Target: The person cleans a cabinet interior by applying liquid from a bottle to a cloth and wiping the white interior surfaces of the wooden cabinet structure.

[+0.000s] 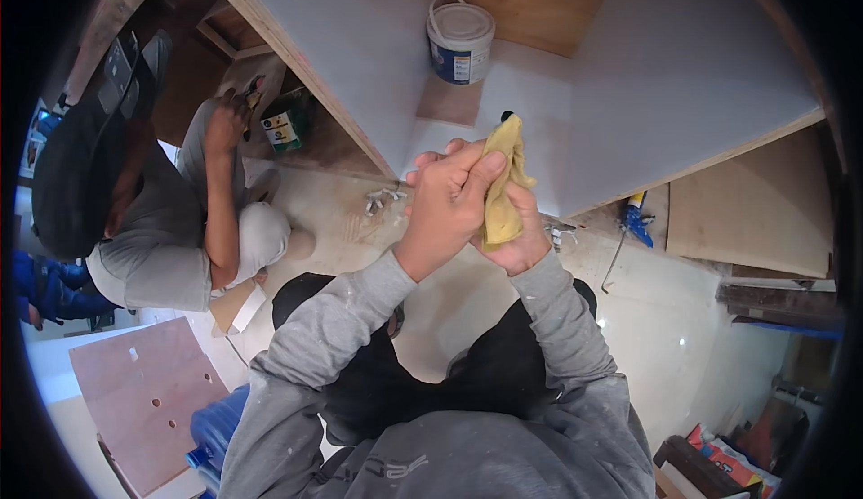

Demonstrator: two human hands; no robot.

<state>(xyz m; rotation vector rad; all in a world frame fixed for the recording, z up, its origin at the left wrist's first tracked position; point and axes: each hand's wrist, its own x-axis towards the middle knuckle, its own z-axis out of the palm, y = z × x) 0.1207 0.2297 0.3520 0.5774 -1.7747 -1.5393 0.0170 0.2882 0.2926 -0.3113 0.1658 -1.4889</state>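
Both hands are together in front of me, over the opening of a cabinet. My left hand (446, 206) pinches a folded yellow cloth (504, 209) between thumb and fingers. Beneath it, my right hand (529, 236) supports and grips the same cloth, its fingers partly hidden. At the cloth's upper end shows a small black round thing (507, 116); whether the cloth is wrapped around it I cannot tell. Beyond my hands, a lidded white plastic bucket (461, 40) with a blue label stands inside the cabinet.
White-faced plywood panels (350, 47) enclose the bucket. On the left crouches a person (162, 243) beside a green tin (282, 129). A blue-handled caulking gun (635, 222) lies right. Near me are a holed board (145, 398) and a blue water jug (219, 425).
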